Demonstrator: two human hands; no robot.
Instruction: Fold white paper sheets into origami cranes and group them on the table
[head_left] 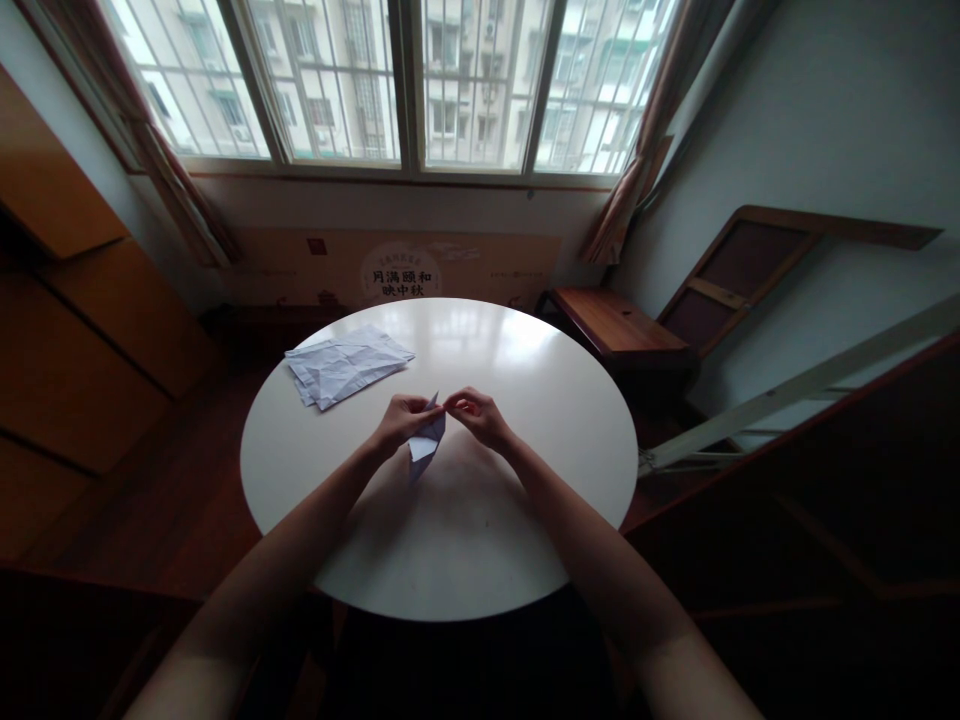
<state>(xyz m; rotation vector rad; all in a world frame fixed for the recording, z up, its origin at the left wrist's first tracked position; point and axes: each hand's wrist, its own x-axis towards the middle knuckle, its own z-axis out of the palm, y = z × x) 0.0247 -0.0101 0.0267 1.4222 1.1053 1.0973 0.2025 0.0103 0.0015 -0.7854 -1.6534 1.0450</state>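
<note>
Over the middle of the round white table [480,540], my left hand [401,420] grips a piece of folded white paper [426,447]. The paper has pointed corners at its top and bottom. My right hand [480,415] is closed in a pinch at the paper's upper right edge, its fingertips close to those of my left hand. Part of the paper is hidden behind my left fingers. Farther back on the left of the table lies a small stack of creased white sheets [349,365].
Behind the table a printed cardboard panel [300,265] stands below the barred window [341,90]. A wooden chair [619,320] is at the back right. Wooden cabinets [75,380] line the left side. Pale curtains [176,190] hang beside the window.
</note>
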